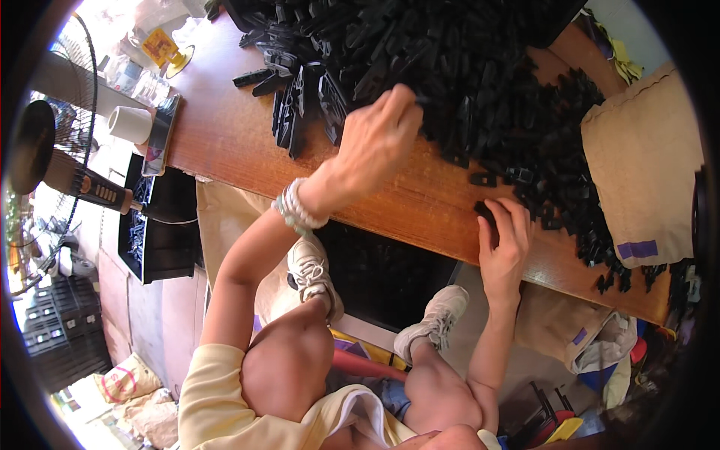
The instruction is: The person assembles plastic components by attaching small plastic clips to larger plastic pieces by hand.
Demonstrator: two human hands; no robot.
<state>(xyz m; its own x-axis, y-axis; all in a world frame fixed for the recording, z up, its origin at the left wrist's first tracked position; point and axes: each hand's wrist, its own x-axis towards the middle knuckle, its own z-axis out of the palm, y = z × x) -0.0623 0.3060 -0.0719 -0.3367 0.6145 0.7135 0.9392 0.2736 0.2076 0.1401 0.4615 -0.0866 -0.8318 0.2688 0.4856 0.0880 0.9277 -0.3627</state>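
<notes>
A large heap of long black plastic parts (390, 45) covers the far side of the wooden table (217, 112). Over its near edge, my left hand (381, 139), with a beaded bracelet (294, 206) at the wrist, has its fingers curled closed; what they hold, if anything, is hidden against the black heap. Further right, near the table's front edge, my right hand (506, 244) pinches a small black plastic piece (487, 214) between thumb and fingers. Beside it spreads a pile of smaller black pieces (559, 191), with one loose piece (482, 179) just beyond the fingertips.
A brown cloth or paper sheet (645, 165) lies at the table's right end. At the left stand a fan (105, 191), a white paper roll (129, 124), a phone-like slab (161, 135) and a black crate (169, 232) of small parts. Under the table sits a dark bin (382, 277).
</notes>
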